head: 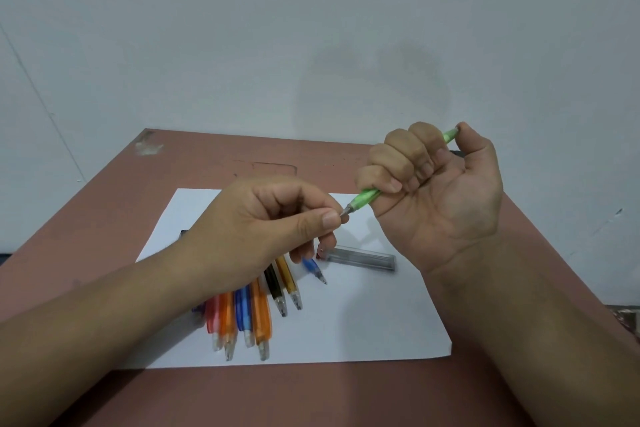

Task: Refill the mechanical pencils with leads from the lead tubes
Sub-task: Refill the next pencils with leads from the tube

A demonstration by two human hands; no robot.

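My right hand (436, 184) is fisted around a green mechanical pencil (365, 197), held above the table with its thumb on the top end and its tip pointing down-left. My left hand (270, 229) pinches at the pencil's metal tip with thumb and forefinger; any lead between the fingers is too thin to see. A clear lead tube (360, 257) lies flat on the white paper (363, 322) below the hands. Several coloured mechanical pencils (256, 315) lie side by side on the paper under my left wrist, partly hidden. A blue pencil (313, 269) lies apart, near the tube.
The paper sits on a reddish-brown table (311, 392) against a pale wall. A dark object (183, 233) peeks out beside my left forearm at the paper's left edge.
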